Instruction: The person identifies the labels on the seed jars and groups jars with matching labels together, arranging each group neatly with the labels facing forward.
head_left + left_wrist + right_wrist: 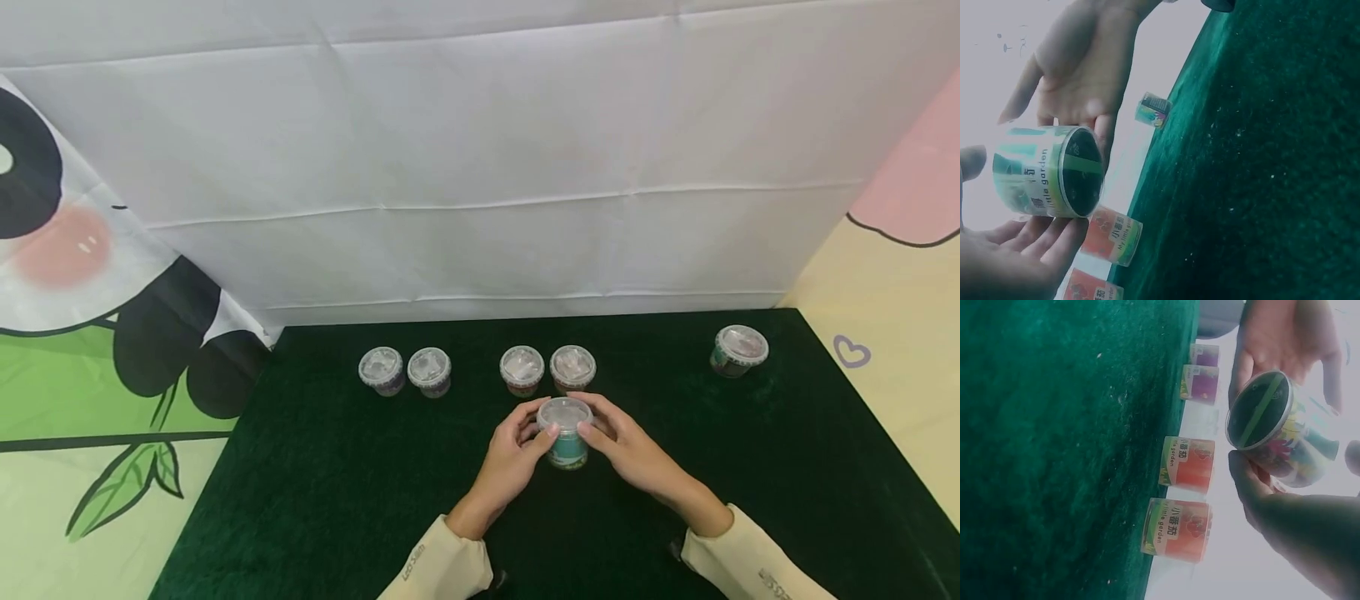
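Observation:
A clear-lidded plastic tub [567,446] with a teal "Little garden" label is held between both hands in the head view. My left hand [510,458] grips its left side, thumb at the front near the lid. On the opposite side my right hand [637,454] holds it the same way. Both wrist views show the tub's flat underside, so it is raised off the green cloth. Just behind it stand two tubs with red labels, one red-labelled tub [1188,464] and another red-labelled tub [1179,530].
Two purple-labelled tubs, the left one [381,371] and the right one [429,372], stand at the back left. Another lidded tub [738,350] is at the back right. A dark green cloth [315,500] covers the table, with a white curtain [487,250] behind.

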A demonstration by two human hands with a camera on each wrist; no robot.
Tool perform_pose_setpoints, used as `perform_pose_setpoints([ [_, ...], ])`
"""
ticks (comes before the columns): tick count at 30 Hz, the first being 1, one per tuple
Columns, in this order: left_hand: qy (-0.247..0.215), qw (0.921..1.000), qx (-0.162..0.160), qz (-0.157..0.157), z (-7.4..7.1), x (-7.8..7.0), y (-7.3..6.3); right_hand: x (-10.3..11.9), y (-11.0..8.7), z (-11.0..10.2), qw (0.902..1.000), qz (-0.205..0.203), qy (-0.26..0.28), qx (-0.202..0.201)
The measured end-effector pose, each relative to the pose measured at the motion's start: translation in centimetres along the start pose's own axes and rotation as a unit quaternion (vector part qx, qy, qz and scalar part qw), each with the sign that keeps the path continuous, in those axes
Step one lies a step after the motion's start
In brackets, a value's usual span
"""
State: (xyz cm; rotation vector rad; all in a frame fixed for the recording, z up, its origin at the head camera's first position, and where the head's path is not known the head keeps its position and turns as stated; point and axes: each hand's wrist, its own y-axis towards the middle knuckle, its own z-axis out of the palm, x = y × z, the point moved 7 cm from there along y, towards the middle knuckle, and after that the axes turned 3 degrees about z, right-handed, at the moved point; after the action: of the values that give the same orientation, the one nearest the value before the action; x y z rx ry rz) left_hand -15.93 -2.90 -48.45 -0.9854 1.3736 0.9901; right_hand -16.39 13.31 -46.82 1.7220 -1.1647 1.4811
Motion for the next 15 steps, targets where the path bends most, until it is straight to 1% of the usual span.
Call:
perform_pose_setpoints([
  [4, 0.000, 0.9999, -0.012, 0.012, -0.5, -0.2, -0.1, 0.1, 0.2, 0.2, 0.9997, 0.006, -0.021, -0.012],
  [7, 0.002, 0.9997, -0.020, 0.012, -0.7, -0.2, -0.1, 0.1, 0.4, 0.5, 0.9995, 0.007, -0.028, -0.014],
  [9, 0.003, 0.9998, -0.019, 0.007, -0.8, -0.1, -0.2, 0.0, 0.5, 0.6, 0.9997, 0.005, -0.023, -0.009],
  [12, -0.001, 1.0000, -0.006, 0.003, -0.9, 0.0, -0.2, 0.0, 0.6, 0.8, 0.9999, -0.001, -0.013, 0.002],
  [15, -0.001, 1.0000, 0.001, 0.001, -1.2, -0.1, -0.3, 0.0, 0.6, 1.0, 0.9999, -0.005, -0.015, 0.007],
])
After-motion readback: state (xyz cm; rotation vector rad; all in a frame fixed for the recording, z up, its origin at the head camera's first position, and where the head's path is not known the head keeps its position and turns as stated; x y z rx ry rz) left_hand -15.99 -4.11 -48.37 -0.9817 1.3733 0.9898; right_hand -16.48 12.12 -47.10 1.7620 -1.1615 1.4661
